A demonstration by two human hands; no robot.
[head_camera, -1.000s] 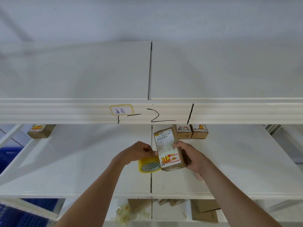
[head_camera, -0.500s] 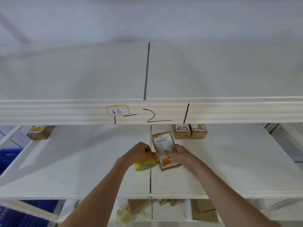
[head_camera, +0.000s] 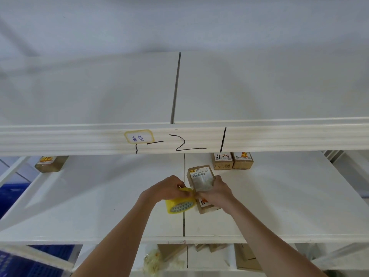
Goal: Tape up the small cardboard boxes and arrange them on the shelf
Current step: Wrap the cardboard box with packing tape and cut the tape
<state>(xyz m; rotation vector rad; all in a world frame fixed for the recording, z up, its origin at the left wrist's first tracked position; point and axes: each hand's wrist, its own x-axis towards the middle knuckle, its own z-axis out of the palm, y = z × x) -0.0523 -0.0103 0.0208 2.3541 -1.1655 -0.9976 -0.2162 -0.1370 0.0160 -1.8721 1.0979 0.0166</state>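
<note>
While the left hand point(head_camera: 168, 188) has its fingers curled round the yellow roll of clear packing tape point(head_camera: 179, 202), the right hand point(head_camera: 216, 193) is wrapped over the small brown cardboard box with the white shipping label point(head_camera: 200, 179), pinning it to the white middle shelf board point(head_camera: 279, 196). The box lies long-ways just right of the board seam, its label end pointing to 12 o'clock. The roll sits right against the box's 9 o'clock side, and the two hands meet there, so my guess is the tape end is being pulled or stuck across the box. Can't actually see the strip though, clear tape on a blurry frame.

Holding the box flat on the shelf makes sense, since it gives something to push against while taping.

At about 1 o'clock from the hands, two more small brown boxes with labels point(head_camera: 232, 161) sit side by side at the back of the shelf, touching. Looks like that's the row this one joins. Another lone brown box point(head_camera: 51, 163) is way off at 10 o'clock, well apart.
</note>
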